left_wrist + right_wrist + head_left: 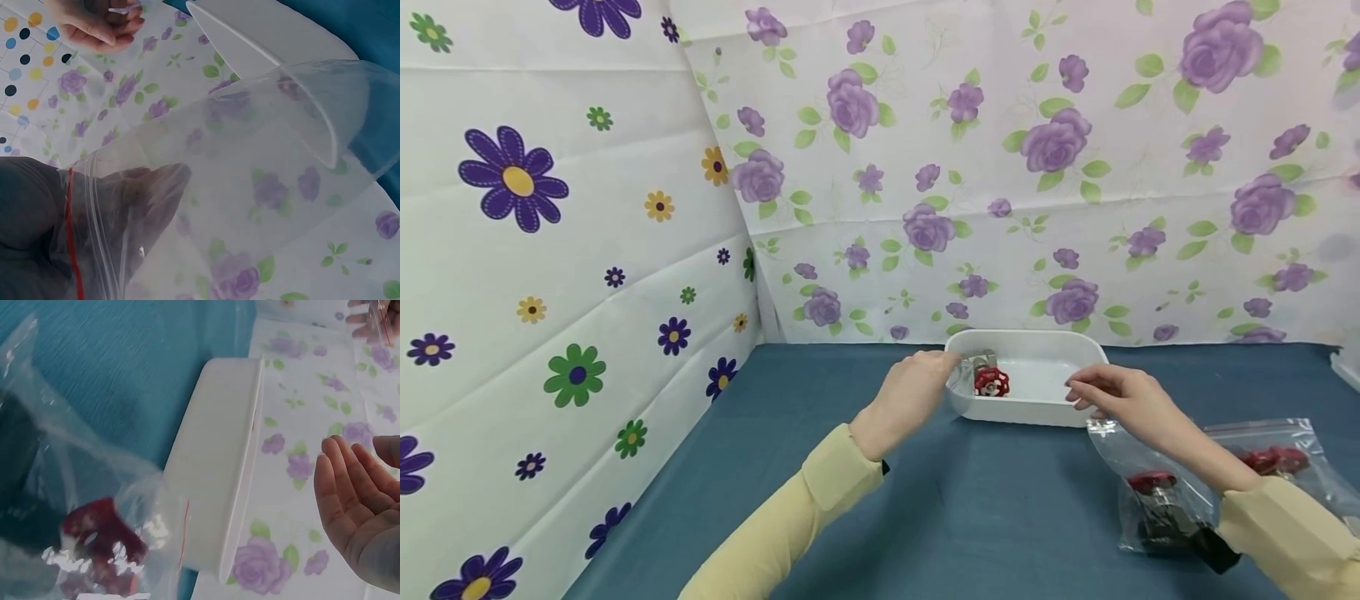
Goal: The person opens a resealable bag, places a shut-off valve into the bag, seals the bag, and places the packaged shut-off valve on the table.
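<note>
At the left end of a white tray [1030, 412], my left hand [904, 403] grips a clear zip bag [206, 156] by its mouth. The bag's red seal strip and the fingers behind its film show in the left wrist view. Inside the tray lies a metal valve with a red handwheel [992, 382], partly hidden by the bag. My right hand [1126, 398] hovers over the tray's right end, its fingers gently bent and holding nothing. The right palm [365, 515] faces the tray in the right wrist view.
Two clear zip bags lie at the right: one with a red-handled valve [1152, 481] under my right forearm, another with a red handwheel [1276, 460] behind it. A blue cloth [1000, 517] covers the table. Flowered sheets [895, 150] hang behind and at the left.
</note>
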Demonstrator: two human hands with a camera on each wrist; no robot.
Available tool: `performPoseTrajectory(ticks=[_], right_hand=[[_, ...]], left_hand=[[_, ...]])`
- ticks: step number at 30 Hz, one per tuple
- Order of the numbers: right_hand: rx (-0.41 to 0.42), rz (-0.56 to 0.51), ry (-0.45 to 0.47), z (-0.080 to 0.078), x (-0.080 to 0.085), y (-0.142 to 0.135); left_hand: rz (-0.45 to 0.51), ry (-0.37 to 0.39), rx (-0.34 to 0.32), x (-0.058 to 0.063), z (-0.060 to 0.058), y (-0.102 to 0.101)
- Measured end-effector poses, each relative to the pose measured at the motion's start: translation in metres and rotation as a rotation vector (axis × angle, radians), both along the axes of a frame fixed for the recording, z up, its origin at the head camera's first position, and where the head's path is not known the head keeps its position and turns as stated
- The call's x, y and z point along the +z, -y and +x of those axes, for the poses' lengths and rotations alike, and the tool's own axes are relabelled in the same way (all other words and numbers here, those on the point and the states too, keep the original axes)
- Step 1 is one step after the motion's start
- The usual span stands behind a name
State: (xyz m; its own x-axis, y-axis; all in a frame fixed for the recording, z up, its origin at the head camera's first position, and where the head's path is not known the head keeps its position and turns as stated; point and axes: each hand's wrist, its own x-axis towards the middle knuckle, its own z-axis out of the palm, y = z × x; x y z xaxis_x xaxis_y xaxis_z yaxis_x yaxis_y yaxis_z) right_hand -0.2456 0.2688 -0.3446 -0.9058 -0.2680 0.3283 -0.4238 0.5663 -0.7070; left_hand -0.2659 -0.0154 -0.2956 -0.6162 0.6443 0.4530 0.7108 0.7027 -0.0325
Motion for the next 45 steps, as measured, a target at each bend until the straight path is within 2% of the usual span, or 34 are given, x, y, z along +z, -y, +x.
performPoseTrajectory(ticks=[6, 12, 22, 26, 30, 35, 39, 42, 45], right_hand=[[-0.009, 0.009, -0.002, 0.000, 0.005, 0.014], [0.027, -0.010, -0.048, 0.000, 0.009, 0.026], [0.167, -0.072, -0.207, -0.004, 0.010, 0.046], [0.176, -0.066, -0.237, -0.006, 0.008, 0.048], [0.159, -0.052, -0.226, -0.005, 0.008, 0.048], [0.099, -0.030, -0.197, -0.003, 0.008, 0.043], [0.045, -0.022, -0.181, -0.001, 0.009, 0.037], [0.027, -0.029, -0.182, 0.000, 0.009, 0.033], [0.012, -0.035, -0.187, 0.001, 0.009, 0.030]], left_hand=[[-0.025, -0.001, -0.012, -0.002, 0.002, -0.009], [-0.024, -0.016, -0.040, -0.005, 0.004, -0.018], [-0.007, 0.088, -0.139, -0.009, 0.007, -0.035], [-0.010, 0.099, -0.182, -0.010, 0.007, -0.035], [-0.003, 0.091, -0.200, -0.011, 0.005, -0.034], [0.090, -0.004, -0.234, -0.013, -0.001, -0.029], [0.191, -0.175, -0.311, -0.014, -0.006, -0.024], [0.203, -0.285, -0.329, -0.016, -0.007, -0.022], [0.173, -0.327, -0.313, -0.018, -0.007, -0.020]])
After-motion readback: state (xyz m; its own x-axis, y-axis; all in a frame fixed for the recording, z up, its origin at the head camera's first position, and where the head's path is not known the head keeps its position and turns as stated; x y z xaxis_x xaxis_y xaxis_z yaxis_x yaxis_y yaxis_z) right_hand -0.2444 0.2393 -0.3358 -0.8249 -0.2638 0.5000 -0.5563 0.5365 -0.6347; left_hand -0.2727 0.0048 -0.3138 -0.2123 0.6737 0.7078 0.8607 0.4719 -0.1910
